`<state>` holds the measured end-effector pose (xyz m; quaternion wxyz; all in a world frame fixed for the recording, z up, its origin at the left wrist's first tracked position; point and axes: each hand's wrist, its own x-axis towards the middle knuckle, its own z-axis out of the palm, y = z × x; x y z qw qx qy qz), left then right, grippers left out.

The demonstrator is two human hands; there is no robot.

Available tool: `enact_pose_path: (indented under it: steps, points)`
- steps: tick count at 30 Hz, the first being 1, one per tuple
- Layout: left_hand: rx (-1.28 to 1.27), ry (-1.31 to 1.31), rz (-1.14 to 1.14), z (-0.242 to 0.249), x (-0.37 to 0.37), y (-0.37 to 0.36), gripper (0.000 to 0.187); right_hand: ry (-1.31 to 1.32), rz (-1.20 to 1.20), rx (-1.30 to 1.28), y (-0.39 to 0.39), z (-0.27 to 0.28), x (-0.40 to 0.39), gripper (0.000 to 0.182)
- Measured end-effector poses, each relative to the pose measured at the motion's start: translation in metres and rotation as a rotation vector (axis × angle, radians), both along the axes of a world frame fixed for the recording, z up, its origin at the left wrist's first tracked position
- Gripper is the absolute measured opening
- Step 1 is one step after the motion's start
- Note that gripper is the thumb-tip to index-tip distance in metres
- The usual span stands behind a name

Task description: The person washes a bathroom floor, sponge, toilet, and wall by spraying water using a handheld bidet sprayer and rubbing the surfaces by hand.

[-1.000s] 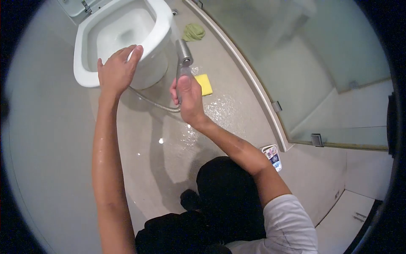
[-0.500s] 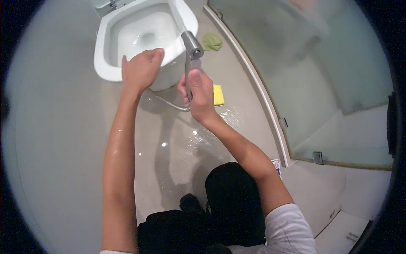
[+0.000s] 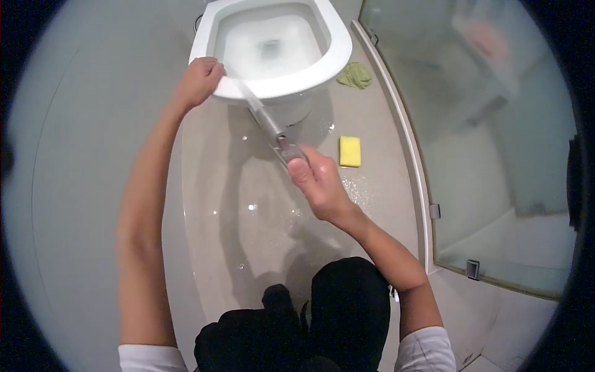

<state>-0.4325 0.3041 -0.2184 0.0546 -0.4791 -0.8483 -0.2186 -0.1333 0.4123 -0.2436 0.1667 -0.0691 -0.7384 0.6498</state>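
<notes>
My right hand (image 3: 319, 180) is closed around a silver bidet sprayer (image 3: 270, 124), thumb on its handle. A stream of water leaves the sprayer head toward the front rim of the white toilet (image 3: 338, 59). My left hand (image 3: 201, 82) lies at the toilet's front left corner, its fingers bent over the rim close to where the water lands. Inside the bowl some water shows at the drain. The sprayer's hose is mostly hidden.
A yellow sponge (image 3: 349, 152) and a crumpled green cloth (image 3: 354, 75) lie on the wet tiled floor (image 3: 260, 229). Along the right side runs a raised sill (image 3: 406, 130) with a frosted glass shower panel (image 3: 446, 149). A grey wall (image 3: 68, 186) borders the left.
My view has shifted, so the toilet sits further right. The sprayer has tilted left, toward the rim. My left hand has moved from above the bowl's front to the left corner of the rim.
</notes>
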Motion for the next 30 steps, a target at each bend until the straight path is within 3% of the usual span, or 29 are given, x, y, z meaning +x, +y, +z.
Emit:
enact_pose_path:
  steps: [4, 6, 10, 13, 14, 16, 17, 18, 20, 24, 29, 30]
  points:
    - [-0.04, 0.019, 0.064, 0.002, 0.028, 0.013, 0.041, -0.051, 0.043, 0.148, -0.01, 0.012, -0.006, 0.054]
    - [-0.244, -0.07, 0.154, 0.011, 0.058, 0.024, 0.038, -0.069, 0.076, 0.168, -0.013, 0.018, -0.005, 0.054]
    - [-0.155, -0.058, 0.038, -0.004, 0.041, 0.008, 0.039, -0.1, 0.123, 0.205, -0.009, 0.019, 0.002, 0.054]
    - [0.407, 0.015, 0.06, -0.052, -0.015, -0.026, 0.041, -0.116, 0.143, 0.231, -0.012, 0.014, -0.004, 0.055]
    - [0.404, 0.012, 0.065, -0.053, -0.013, -0.029, 0.041, -0.114, 0.141, 0.255, -0.013, 0.011, -0.008, 0.055]
    - [0.601, -0.483, 0.193, -0.051, -0.01, -0.038, 0.053, -0.184, 0.16, 0.308, -0.019, 0.009, -0.011, 0.055]
    - [0.649, -0.781, 0.431, -0.06, -0.009, -0.037, 0.054, -0.25, 0.173, 0.367, -0.02, 0.007, -0.013, 0.055]
    - [0.648, -0.78, 0.44, -0.062, -0.005, -0.033, 0.054, -0.251, 0.181, 0.364, -0.019, 0.002, -0.015, 0.055]
    - [0.929, -1.243, 0.324, -0.067, 0.002, -0.016, 0.057, -0.388, 0.065, 0.441, -0.013, -0.013, -0.022, 0.055]
    - [1.099, -1.291, 0.242, -0.054, 0.014, 0.005, 0.062, -0.435, 0.018, 0.38, -0.004, -0.015, -0.02, 0.053]
    - [1.117, -1.284, 0.283, -0.062, 0.029, 0.002, 0.057, -0.263, 0.139, 0.456, -0.032, -0.004, -0.016, 0.048]
    - [1.042, -1.405, 0.332, -0.063, 0.038, -0.001, 0.055, -0.219, 0.162, 0.438, -0.034, -0.002, -0.015, 0.048]
